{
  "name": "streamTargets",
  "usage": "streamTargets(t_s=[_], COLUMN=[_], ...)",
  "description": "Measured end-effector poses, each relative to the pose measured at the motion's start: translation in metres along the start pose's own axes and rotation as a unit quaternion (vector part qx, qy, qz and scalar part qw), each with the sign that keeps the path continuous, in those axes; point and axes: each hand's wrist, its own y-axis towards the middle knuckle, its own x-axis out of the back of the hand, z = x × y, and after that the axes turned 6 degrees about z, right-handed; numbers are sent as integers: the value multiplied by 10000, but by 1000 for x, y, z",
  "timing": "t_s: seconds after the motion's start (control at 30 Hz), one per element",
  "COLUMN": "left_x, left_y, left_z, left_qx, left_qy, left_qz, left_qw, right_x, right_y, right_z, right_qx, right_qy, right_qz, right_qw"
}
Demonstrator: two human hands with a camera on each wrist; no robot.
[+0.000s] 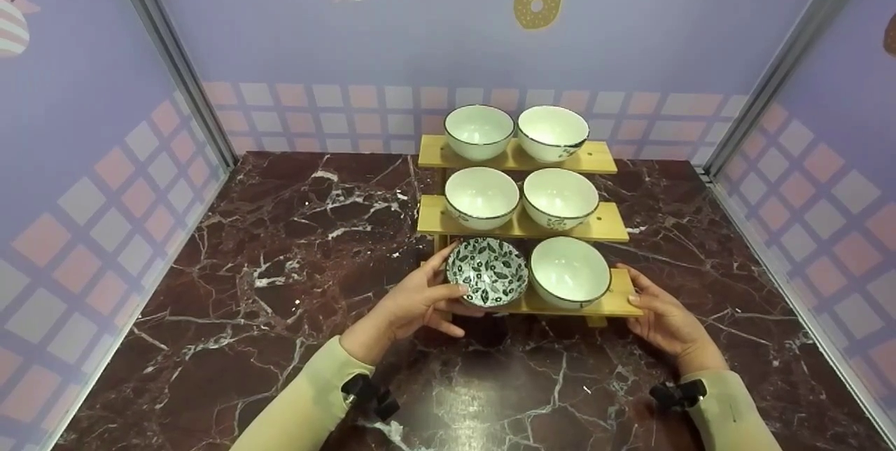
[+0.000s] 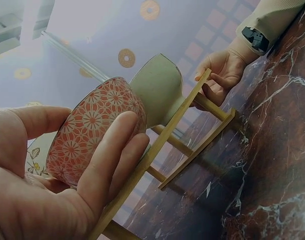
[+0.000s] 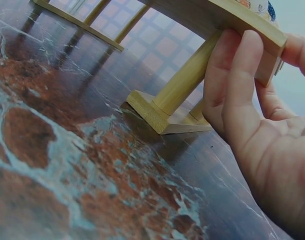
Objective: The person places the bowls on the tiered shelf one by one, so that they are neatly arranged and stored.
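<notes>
My left hand [image 1: 427,300] grips a bowl [image 1: 488,273] at the left end of the lowest board, thumb at its rim and fingers around its side. Dark leaves cover the inside of this bowl; its outside, seen in the left wrist view, is red with pale flowers [image 2: 92,125]. A three-tier wooden rack [image 1: 619,297] stands under the bowls. Its lowest board is pinched at the right end by my right hand [image 1: 661,318], with the thumb on top and fingers underneath. Just right of the patterned bowl sits a white bowl [image 1: 570,272] with a dark rim.
Two white bowls, left [image 1: 481,197] and right [image 1: 560,197], stand on the middle board. Another pair, left [image 1: 479,132] and right [image 1: 553,133], is on the top board. Dark marbled tabletop [image 1: 280,262] surrounds the rack, with patterned walls [image 1: 434,31] behind and beside.
</notes>
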Motion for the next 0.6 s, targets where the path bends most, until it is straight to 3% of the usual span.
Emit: streamTargets(t_s=[0.3, 0.6], left_x=[1, 11], left_y=[-2, -8], left_z=[0, 4], left_qx=[0, -136], left_qy=[44, 109], left_qz=[-49, -232], left_qw=[10000, 9996], right_x=[0, 2], right_y=[0, -1], right_z=[0, 0], right_qx=[9, -5], right_qy=[3, -23], right_qz=[-54, -87], right_qw=[10000, 10000])
